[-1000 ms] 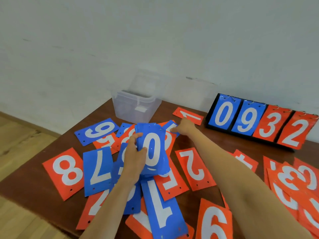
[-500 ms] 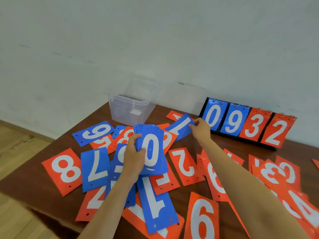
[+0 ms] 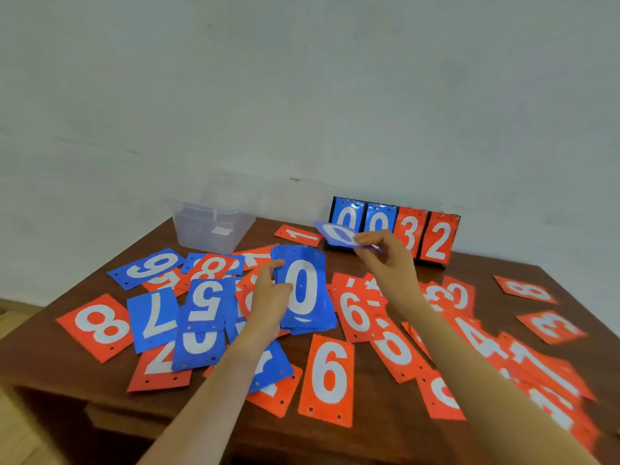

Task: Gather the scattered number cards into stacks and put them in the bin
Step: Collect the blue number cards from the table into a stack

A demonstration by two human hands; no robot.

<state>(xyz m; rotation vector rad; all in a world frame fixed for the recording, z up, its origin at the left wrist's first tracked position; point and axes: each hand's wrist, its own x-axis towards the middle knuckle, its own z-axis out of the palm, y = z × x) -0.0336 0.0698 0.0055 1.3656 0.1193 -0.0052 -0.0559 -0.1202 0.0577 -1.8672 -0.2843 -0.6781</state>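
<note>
Two hands work above a dark wooden table strewn with red and blue number cards. The left hand is closed around the left edge of a blue stack, thumb across the face and fingers behind, holding it tilted up toward the camera; the top card shows a white 0. The right hand sits at about one o'clock from the stack, its fingertips pinched on a single blue card that lies nearly flat in the air and is motion-blurred, so its number cannot be read with certainty.

The clear plastic bin stands at eleven o'clock from the stack, near the table's far left corner against the pale wall; what lies inside it is hard to make out. At one o'clock, behind the right hand, a black scoreboard stand leans by the wall showing two blue panels, then a red 3 and a red 2.

Loose cards lie all round. At nine o'clock from the stack are a blue 5, a blue 7 and, farther out, a red 8; a blue 9 lies at ten o'clock. A red 1 lies at twelve o'clock, between bin and stand. At six o'clock a red 6 lies alone, and from three to five o'clock many red cards overlap beneath the right forearm.
</note>
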